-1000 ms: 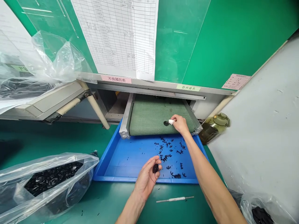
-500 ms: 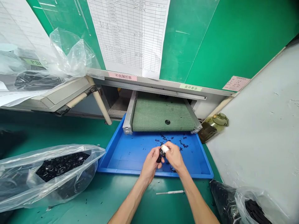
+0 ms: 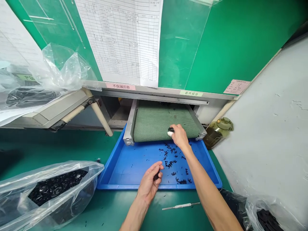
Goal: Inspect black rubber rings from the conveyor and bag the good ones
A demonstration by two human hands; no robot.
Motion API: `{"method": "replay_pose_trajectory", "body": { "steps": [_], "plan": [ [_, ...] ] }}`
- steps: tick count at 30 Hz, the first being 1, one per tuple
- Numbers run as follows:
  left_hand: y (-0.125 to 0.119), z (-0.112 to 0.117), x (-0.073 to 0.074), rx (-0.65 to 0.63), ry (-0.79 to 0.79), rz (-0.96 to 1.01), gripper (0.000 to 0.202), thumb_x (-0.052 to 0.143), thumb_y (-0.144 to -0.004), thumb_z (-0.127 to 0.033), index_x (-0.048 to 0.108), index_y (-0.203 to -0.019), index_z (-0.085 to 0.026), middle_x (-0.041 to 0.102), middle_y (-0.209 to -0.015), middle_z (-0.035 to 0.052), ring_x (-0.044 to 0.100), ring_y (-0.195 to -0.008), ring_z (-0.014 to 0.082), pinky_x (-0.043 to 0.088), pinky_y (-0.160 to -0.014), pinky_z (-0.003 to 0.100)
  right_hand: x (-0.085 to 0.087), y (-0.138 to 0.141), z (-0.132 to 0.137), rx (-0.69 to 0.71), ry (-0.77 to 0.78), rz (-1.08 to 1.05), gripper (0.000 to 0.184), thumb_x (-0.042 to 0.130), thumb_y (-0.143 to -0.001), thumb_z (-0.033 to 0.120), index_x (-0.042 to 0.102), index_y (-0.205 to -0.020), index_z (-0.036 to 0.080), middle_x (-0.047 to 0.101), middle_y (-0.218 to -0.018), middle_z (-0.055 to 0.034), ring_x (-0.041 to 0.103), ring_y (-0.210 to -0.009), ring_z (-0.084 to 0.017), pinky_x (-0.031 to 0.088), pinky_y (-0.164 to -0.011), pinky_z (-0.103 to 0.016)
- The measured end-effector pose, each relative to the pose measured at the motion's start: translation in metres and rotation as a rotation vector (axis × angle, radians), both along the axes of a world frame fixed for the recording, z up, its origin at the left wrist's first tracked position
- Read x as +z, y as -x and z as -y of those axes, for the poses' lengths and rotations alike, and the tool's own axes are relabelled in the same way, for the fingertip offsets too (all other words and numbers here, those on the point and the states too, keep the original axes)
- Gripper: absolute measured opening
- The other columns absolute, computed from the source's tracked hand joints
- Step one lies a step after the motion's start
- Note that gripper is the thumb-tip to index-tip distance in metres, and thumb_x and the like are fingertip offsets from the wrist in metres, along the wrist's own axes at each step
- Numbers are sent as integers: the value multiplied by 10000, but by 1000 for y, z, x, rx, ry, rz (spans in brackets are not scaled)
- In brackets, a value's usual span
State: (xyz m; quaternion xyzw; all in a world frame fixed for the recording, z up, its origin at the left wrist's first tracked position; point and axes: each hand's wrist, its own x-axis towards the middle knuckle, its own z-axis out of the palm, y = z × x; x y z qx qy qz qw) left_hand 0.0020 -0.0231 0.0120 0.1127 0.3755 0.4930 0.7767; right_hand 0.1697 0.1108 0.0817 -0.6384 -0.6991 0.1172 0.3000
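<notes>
Between bag (image 3: 88,187) and bottle (image 3: 218,132), right hand (image 3: 181,138) pinches a disc (image 3: 171,129), left hand (image 3: 148,182) clasps a black piece (image 3: 156,176).

1. A factory workstation is shown, where small parts are handled in bulk.
2. The end of a green conveyor belt (image 3: 151,125), framed by metal rails, is seen beneath a green board (image 3: 231,38).
3. Small black scraps (image 3: 170,164) are strewn in a blue tray (image 3: 130,175) placed below the belt's end.
4. Many black parts (image 3: 56,189) are held in a clear plastic bag (image 3: 80,199).
5. A ruled record sheet (image 3: 120,41) is displayed on the board, above a pink label (image 3: 120,86) printed in Chinese for defect history.
6. A slim tool (image 3: 181,205) is laid on the green worktop (image 3: 115,207).
</notes>
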Motion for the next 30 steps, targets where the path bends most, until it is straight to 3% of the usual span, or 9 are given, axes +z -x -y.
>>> {"method": "replay_pose_trajectory", "body": {
  "steps": [3,6,9,13,18,22,26,30],
  "plan": [
    [1,-4,4,31,-19,-51,280,739,-687,-237,637,-925,-130,556,-722,1,466,-517,32,306,-370,104,-3,1,20,59,12,-28,418,483,-711,25,599,-1079,186,543,-966,-54,532,-766,-154,400,-734,-262],
    [0,-8,10,16,-115,-183,359,698,-716,-406,611,-952,-151,537,-700,-14,449,-500,45,268,-352,120,-12,8,65,255,69,-112,353,570,-691,58,640,-997,221,578,-926,4,538,-759,-113,412,-696,-201],
    [-3,-4,16,-89,-199,-341,391,647,-729,-502,598,-926,-168,541,-680,-27,402,-465,37,250,-361,123,-25,17,115,431,147,-264,381,563,-707,66,634,-1035,247,577,-895,24,524,-722,-94,409,-666,-189],
    [-10,13,16,-248,-256,-497,404,685,-677,-514,587,-888,-185,539,-614,-56,359,-433,36,290,-403,138,-40,20,163,247,243,-411,330,626,-692,137,641,-1005,238,573,-853,28,529,-693,-93,419,-641,-190],
    [-30,46,16,-220,-354,-633,473,678,-646,-558,562,-928,-196,516,-504,-62,424,-458,94,353,-448,183,-44,10,204,87,266,-574,305,568,-740,176,640,-1032,224,565,-780,32,507,-576,-72,415,-538,-171],
    [-45,73,26,-202,-439,-719,483,634,-685,-573,531,-971,-198,483,-457,-68,426,-464,116,345,-440,195,-38,8,234,8,124,-612,290,483,-768,152,658,-990,216,583,-741,24,505,-594,-84,413,-563,-176],
    [-56,96,36,-211,-503,-786,460,593,-730,-563,518,-1000,-198,491,-479,-63,430,-467,118,346,-439,202,-35,6,253,-103,50,-687,325,405,-752,101,654,-934,204,542,-600,38,498,-546,-89,401,-553,-187],
    [-64,109,46,-242,-525,-826,450,609,-727,-548,577,-991,-185,487,-486,-54,423,-476,108,342,-436,191,-45,-8,261,-165,152,-850,389,319,-775,118,538,-1085,202,469,-519,81,435,-395,-81,353,-441,-182]
  ]
}}
